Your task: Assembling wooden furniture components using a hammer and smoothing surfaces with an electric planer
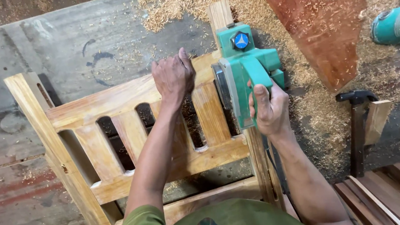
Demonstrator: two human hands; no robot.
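You look down on a worn grey wooden desk [82,36], its boards scratched, stained dark in patches and streaked with faded red paint near your left edge. Pale wood shavings [306,113] lie thick across its right half and thin out toward the upper middle. A broad reddish-brown plank [320,24], dusted with the same shavings, lies tilted at the upper right. Just beyond it, at the right edge, a teal and grey power tool [397,23] rests on its side. Below it a dark metal clamp [357,123] stands near a small pale wooden block [376,118]. Stacked brown wooden slats [395,192] fill the lower right corner. The light is even and soft.
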